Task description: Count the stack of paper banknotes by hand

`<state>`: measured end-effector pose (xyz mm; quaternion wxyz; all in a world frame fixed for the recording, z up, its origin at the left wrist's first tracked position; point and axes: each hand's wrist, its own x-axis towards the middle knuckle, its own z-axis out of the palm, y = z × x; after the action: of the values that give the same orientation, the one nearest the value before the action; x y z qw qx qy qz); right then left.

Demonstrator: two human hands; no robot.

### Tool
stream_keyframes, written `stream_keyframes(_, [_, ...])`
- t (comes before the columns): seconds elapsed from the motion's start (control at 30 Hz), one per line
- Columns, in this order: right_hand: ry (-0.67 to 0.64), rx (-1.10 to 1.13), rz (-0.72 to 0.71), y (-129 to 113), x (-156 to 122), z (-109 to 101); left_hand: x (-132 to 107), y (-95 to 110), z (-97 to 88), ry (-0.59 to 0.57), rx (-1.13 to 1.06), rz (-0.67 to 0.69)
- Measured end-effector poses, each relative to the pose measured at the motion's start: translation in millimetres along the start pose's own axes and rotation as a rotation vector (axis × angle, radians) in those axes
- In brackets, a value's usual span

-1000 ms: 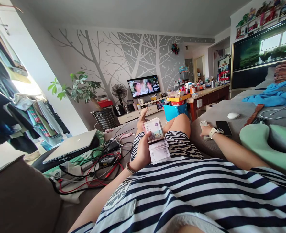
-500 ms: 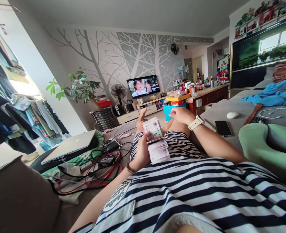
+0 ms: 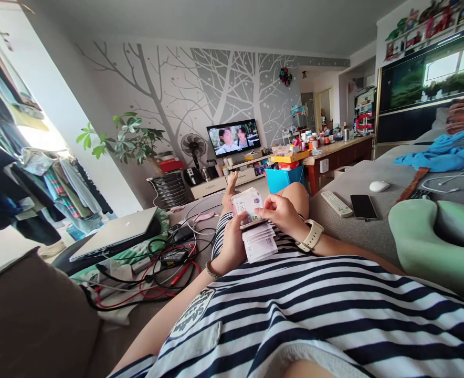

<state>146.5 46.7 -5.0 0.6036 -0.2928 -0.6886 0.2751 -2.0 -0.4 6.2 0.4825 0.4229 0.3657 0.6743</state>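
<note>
**Head view: banknotes gripped in both hands over the lap**

Pinching the upper edge of the bundle of banknotes (image 3: 250,205) with the fingertips (image 3: 262,211) of the right hand (image 3: 282,214), thumb and forefinger closed on the top note. Clasping the same bundle from below and behind with the left hand (image 3: 232,245), fingers wrapped shut round its middle, the upper half standing fanned, the lower half hanging down against the striped shorts (image 3: 291,244). Held above the lap, between the two thighs, touching both hands.

Strapped round the right wrist, a pale watch (image 3: 312,236); round the left wrist, a beaded bracelet (image 3: 211,271).

Lying on the grey sofa (image 3: 358,176) to the right, well apart from the hands: a remote control (image 3: 336,203), a dark phone (image 3: 362,207) just beside it, a white mouse (image 3: 379,186) nearer the back edge.

Resting beyond the sofa's left edge, a closed laptop (image 3: 116,233), with a tangle of red and black cables (image 3: 157,273) between it and the left thigh.

Glowing at the far wall, a television (image 3: 233,138).
</note>
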Motion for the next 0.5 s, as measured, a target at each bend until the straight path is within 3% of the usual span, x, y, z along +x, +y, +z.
stream_keyframes(0.2, [0.084, -0.074, -0.065, 9, -2, 6, -1, -3, 2.8, -0.014, -0.039, -0.059])
stream_keyframes(0.43, [0.097, -0.077, -0.127, -4, -12, 5, 3, -5, 0.3, -0.016, -0.052, -0.187])
stream_keyframes(0.5, [0.081, -0.069, -0.132, -6, -13, 6, 2, -4, 0.3, 0.004, -0.02, -0.137])
